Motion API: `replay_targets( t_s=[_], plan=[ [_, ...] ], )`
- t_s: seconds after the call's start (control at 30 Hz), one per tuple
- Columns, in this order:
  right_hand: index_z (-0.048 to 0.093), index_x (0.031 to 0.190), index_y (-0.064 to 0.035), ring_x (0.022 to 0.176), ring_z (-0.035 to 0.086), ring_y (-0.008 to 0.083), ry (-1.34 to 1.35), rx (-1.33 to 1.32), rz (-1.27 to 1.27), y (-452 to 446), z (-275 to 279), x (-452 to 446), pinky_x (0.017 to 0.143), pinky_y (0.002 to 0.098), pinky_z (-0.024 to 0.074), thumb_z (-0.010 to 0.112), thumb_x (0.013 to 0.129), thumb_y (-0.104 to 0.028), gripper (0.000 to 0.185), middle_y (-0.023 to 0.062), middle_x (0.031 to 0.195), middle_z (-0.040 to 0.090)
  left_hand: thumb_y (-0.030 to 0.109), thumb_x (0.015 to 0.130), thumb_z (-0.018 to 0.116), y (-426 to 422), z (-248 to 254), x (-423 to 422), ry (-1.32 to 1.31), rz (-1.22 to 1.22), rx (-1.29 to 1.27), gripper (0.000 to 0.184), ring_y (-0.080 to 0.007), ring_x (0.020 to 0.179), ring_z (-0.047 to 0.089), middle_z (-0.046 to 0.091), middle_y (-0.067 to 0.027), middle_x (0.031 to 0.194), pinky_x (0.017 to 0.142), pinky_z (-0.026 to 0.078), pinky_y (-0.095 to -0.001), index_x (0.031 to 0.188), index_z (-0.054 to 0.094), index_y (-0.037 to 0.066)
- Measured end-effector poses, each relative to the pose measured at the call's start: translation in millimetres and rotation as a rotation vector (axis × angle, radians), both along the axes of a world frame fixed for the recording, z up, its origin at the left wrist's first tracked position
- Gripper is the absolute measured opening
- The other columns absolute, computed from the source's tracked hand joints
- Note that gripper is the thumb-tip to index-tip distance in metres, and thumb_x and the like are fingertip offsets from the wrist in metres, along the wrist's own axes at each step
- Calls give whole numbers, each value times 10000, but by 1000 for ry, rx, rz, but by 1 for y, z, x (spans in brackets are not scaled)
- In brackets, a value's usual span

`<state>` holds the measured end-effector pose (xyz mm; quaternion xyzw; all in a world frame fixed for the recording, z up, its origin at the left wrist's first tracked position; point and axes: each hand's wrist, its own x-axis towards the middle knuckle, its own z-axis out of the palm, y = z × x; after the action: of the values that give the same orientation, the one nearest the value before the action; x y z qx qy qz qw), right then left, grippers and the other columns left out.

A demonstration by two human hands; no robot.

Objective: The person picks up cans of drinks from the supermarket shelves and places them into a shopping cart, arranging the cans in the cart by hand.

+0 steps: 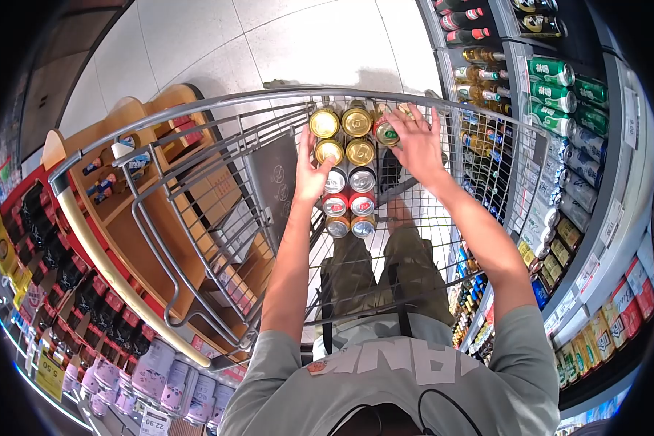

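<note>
Two columns of upright cans stand in a wire shopping cart. At the far end are gold-topped cans, then black-rimmed cans, red-rimmed cans and orange-brown cans nearest my body. My left hand rests along the left column, its thumb on a gold can. To the right of the columns, my right hand has its fingers around a can with a green and red top; part of that can is hidden beneath the fingers.
Shelves of green cans, bottles and other drinks run along the right. On the left stand a wooden display rack, hanging dark packages and pink-white containers. The cart's pale handle curves along the left.
</note>
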<state>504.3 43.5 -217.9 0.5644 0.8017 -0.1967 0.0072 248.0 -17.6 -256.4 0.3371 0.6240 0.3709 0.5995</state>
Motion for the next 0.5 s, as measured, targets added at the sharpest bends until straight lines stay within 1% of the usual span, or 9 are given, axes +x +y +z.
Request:
replay_targets(
  t_s=[0.07,0.1,0.13,0.2,0.23,0.3,0.33,0.4,0.5],
  plan=[
    [492,1458,-215,1435,407,263,-35,-51,40,3,-5,5,1212,567,170,793,794,-221,729,23,1441,567,-107,853,638,3,1,-2,38,-49,5,929,-270,1489,315,316,-169,1605,1169,370,-375,1617,150,98],
    [497,1448,-208,1381,467,250,-43,-18,40,1,-7,6,1211,530,194,788,798,-238,713,9,1439,570,-105,849,639,3,0,-3,22,-47,11,920,-272,1498,296,301,-168,1610,1180,352,-373,1612,166,96],
    [497,1448,-208,1381,467,250,-43,-18,40,-1,-10,8,1211,530,194,788,798,-238,713,9,1439,570,-104,845,640,4,0,-3,7,-44,18,911,-273,1507,276,286,-168,1616,1191,333,-372,1608,183,93],
    [488,1458,-199,1302,522,258,7,-33,-4,-4,-12,10,1154,490,275,796,789,-237,738,13,1435,574,-105,841,640,5,-2,-2,36,-58,34,903,-276,1515,254,272,-168,1620,1207,302,-378,1601,192,83],
    [488,1458,-199,1302,522,258,9,-33,-2,-4,-12,12,1154,490,275,796,789,-237,738,13,1435,574,-106,836,640,4,-3,-2,66,-73,49,894,-278,1523,232,259,-167,1623,1222,272,-383,1595,201,73],
    [479,1470,-197,1237,553,258,32,-59,-70,-6,-13,13,1066,448,342,801,781,-237,761,16,1429,579,-106,833,639,4,-4,-2,52,-60,53,888,-280,1526,222,258,-169,1622,1232,245,-389,1589,205,63],
    [479,1470,-197,1237,553,258,33,-60,-70,-7,-16,14,1066,448,342,801,781,-237,761,16,1429,579,-106,829,639,4,-5,-1,33,-49,60,881,-282,1529,213,257,-170,1620,1242,219,-394,1582,210,54],
    [471,1479,-200,1205,568,257,19,24,-83,-6,-19,13,1000,429,373,811,768,-245,790,20,1416,589,-117,819,636,4,-6,-1,19,-43,47,893,-284,1529,217,257,-174,1618,1246,205,-395,1582,202,48],
    [473,1480,-200,1210,575,263,14,74,-66,1,-17,11,1032,438,368,809,779,-283,782,29,1399,601,-133,810,631,4,-5,0,36,-57,61,908,-286,1525,229,271,-177,1611,1242,217,-391,1583,192,50]
  ],
)
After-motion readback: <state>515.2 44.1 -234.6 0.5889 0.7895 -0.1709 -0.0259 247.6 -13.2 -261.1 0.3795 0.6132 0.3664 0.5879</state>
